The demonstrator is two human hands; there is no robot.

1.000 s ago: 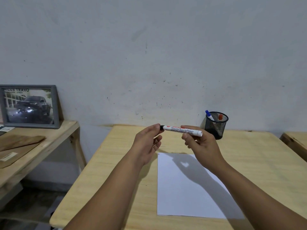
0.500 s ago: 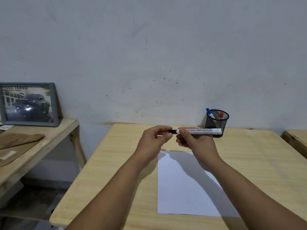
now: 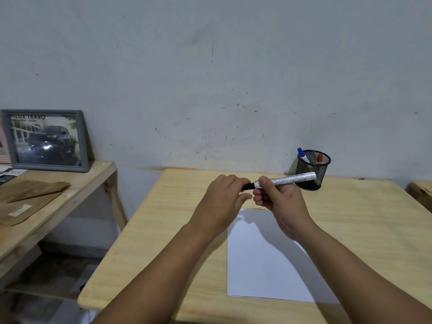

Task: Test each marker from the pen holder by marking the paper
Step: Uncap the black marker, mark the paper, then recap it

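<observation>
I hold a white board marker (image 3: 288, 180) level above the wooden table (image 3: 177, 230). My right hand (image 3: 282, 206) grips its white barrel. My left hand (image 3: 224, 197) pinches the black cap (image 3: 248, 186) at the marker's left end; the cap still meets the barrel. A blank white sheet of paper (image 3: 261, 265) lies flat on the table below my hands. At the back right, against the wall, stands a black mesh pen holder (image 3: 313, 170) with a blue-capped marker (image 3: 302, 155) and a red-capped marker (image 3: 319, 158) in it.
A lower wooden side table (image 3: 70, 190) on the left carries a framed car picture (image 3: 46, 140) and flat wooden boards (image 3: 30, 195). The corner of another wooden table (image 3: 420, 191) shows at the right edge. A grey wall rises just behind.
Both hands have drawn closer together and the marker has shifted right, so its white end now overlaps the pen holder. My left fingers have closed further around the black cap.
</observation>
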